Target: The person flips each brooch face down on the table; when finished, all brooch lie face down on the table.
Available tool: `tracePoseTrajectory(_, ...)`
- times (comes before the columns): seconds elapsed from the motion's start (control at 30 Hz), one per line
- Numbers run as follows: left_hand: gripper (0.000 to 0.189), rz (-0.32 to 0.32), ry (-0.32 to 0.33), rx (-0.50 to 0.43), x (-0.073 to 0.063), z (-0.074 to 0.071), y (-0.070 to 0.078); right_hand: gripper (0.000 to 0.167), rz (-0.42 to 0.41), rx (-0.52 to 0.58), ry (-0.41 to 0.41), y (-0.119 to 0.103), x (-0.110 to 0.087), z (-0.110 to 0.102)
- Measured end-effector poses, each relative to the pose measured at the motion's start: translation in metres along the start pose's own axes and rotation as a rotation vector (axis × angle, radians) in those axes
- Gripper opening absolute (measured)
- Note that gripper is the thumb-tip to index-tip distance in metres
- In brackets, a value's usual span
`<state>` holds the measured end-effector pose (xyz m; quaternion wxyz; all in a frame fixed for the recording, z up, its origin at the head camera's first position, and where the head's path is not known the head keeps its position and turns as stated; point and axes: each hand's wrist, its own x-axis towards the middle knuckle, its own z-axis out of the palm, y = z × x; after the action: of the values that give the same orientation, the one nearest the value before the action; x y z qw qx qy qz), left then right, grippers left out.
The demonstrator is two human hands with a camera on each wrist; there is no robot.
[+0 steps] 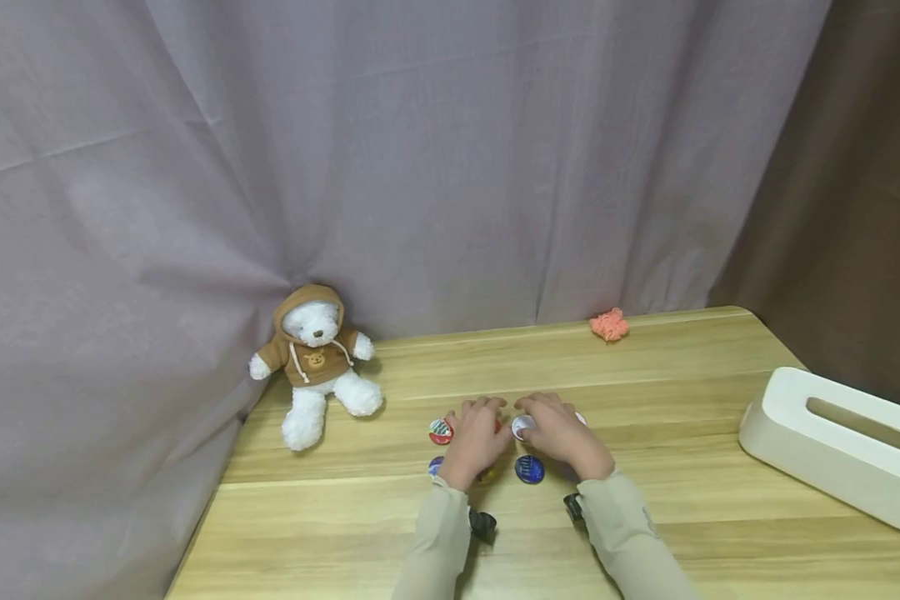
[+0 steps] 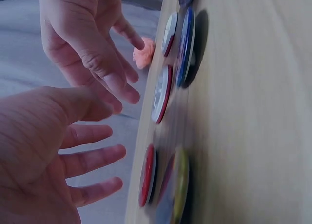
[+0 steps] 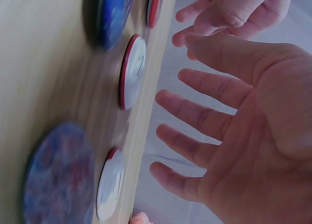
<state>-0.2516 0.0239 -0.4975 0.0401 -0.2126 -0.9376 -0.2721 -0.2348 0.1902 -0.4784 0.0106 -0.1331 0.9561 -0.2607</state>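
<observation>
Both hands hover just over a group of round, flat badges on the wooden table. My left hand [image 1: 476, 442] has its fingers loosely spread with nothing in them; a red-edged badge [image 1: 441, 431] lies beside it, and a blue badge [image 1: 435, 466] and a yellowish one [image 1: 487, 475] show partly under the wrist. Near its thumb, my right hand [image 1: 558, 429] has a white badge [image 1: 522, 427], and below that lies a dark blue badge [image 1: 529, 469]. In the right wrist view its fingers [image 3: 195, 112] stand apart, clear of a white badge with a red edge [image 3: 133, 72].
A white teddy bear [image 1: 315, 358] in a brown hoodie sits at the back left. A coral-coloured fluffy bundle [image 1: 610, 325] lies at the back edge. On the right stands a white tissue box [image 1: 817, 442] with a slot. Grey curtain [image 1: 450, 167] hangs behind the table.
</observation>
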Motion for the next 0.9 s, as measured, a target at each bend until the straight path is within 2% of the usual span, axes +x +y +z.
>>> tracePoseTrajectory(0.33,0.044,-0.049,-0.010,0.012,-0.004,-0.016,-0.017,0.043,-0.038,-0.025,0.011,-0.012,0.014,0.003)
tracePoseTrajectory(0.6,0.054,-0.073,-0.038,0.061,-0.006,-0.021,-0.026,0.047,-0.031,0.000,0.022,-0.018,0.020,0.009)
tracePoseTrajectory(0.9,0.051,-0.092,-0.076,0.057,-0.009,-0.027,-0.034,0.045,-0.042,-0.037,0.012,-0.026,0.026,0.020)
